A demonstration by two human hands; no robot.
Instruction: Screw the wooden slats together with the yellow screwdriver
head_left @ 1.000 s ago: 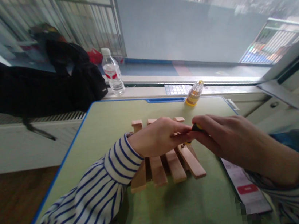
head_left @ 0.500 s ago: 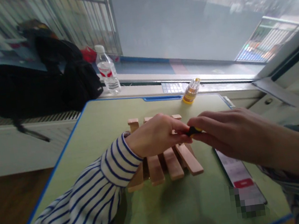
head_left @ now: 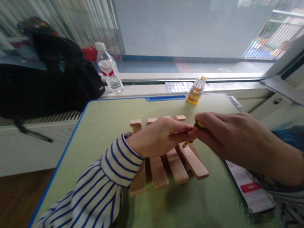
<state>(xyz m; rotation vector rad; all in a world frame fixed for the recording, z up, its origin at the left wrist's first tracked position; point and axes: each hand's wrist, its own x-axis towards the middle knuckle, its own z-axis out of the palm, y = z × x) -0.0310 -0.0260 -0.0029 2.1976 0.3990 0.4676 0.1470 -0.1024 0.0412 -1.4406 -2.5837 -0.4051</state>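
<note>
My right hand [head_left: 227, 134] is closed round a black-and-yellow screwdriver [head_left: 198, 125], most of it covered by the fingers. From the left, my left hand [head_left: 163, 136] reaches across with its fingertips pinched at the same tool, meeting the right fingers. Below both hands lies a wooden slatted piece [head_left: 178, 168], its slats side by side. On the rightmost slat [head_left: 196, 164], a small dark screw head shows close to the fingertips. The screwdriver's tip is hidden, so I cannot tell whether it touches the screw. My left forearm covers part of the slats.
A phone [head_left: 251, 187] lies on the green table [head_left: 89, 144] to the right. An amber bottle [head_left: 196, 91] stands at the far edge. A water bottle [head_left: 109, 69] and a black bag [head_left: 38, 84] rest along the sill by the window.
My right hand has turned round the screwdriver, its fingers curling in further and its wrist dropping. My left hand stays nearly in place.
</note>
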